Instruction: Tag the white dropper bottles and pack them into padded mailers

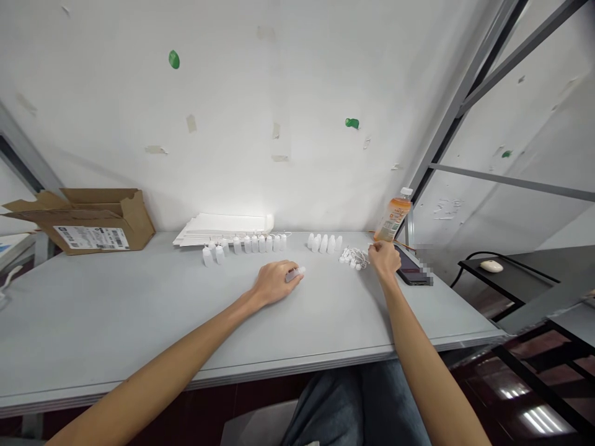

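My left hand (274, 282) rests on the grey table (139, 316), its fingers closed round a small white bottle (297, 272) that pokes out to the right. My right hand (385, 257) is closed in a pinch beside a heap of small white caps (353, 256); what it pinches is too small to name. A long row of upright white bottles (253, 243) stands behind my left hand. A shorter group of white bottles (324, 242) stands behind the caps.
A stack of white sheets (223, 226) lies against the wall. An open cardboard box (88, 220) sits far left. An orange drink bottle (393, 217) and a dark phone (411, 267) lie right of my right hand. A metal rack (465, 99) rises at right.
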A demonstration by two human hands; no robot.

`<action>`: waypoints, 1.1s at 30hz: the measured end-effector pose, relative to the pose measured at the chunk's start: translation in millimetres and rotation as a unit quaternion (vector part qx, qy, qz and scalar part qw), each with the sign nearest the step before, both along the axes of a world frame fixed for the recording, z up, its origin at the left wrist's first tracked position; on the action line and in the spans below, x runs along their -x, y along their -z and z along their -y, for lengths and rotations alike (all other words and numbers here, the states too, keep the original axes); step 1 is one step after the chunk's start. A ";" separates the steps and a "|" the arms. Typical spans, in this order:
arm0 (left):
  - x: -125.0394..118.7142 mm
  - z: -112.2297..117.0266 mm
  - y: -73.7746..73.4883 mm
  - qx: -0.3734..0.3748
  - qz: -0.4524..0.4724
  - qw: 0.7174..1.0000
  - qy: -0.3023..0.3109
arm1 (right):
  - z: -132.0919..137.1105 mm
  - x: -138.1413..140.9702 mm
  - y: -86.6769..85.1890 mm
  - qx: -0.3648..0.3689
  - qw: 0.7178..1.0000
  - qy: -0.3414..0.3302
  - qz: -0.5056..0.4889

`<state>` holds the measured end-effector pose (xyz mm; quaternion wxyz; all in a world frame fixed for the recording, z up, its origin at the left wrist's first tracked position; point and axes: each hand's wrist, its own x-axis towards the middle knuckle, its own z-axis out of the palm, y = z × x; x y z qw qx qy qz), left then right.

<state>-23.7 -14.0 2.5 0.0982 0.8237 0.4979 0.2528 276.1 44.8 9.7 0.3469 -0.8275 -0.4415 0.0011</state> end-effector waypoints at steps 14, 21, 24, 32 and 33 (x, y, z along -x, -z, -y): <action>0.5 -2.2 -0.2 -0.006 0.032 0.999 -0.014 | 12.2 66.0 -3.7 -0.140 0.860 -0.386 -0.303; 0.3 -4.8 3.2 -0.026 0.048 0.998 -0.016 | 28.7 95.3 2.2 -0.086 0.855 -0.474 -0.191; 0.0 -5.0 5.2 -0.027 0.044 0.999 -0.011 | 31.9 103.1 4.9 -0.092 0.858 -0.482 -0.153; 0.1 -4.6 7.3 -0.029 0.021 0.999 -0.003 | 38.9 115.1 10.3 -0.100 0.851 -0.510 -0.078; 0.3 -4.5 7.0 -0.027 0.020 0.999 -0.001 | 39.5 115.6 10.4 -0.103 0.849 -0.513 -0.075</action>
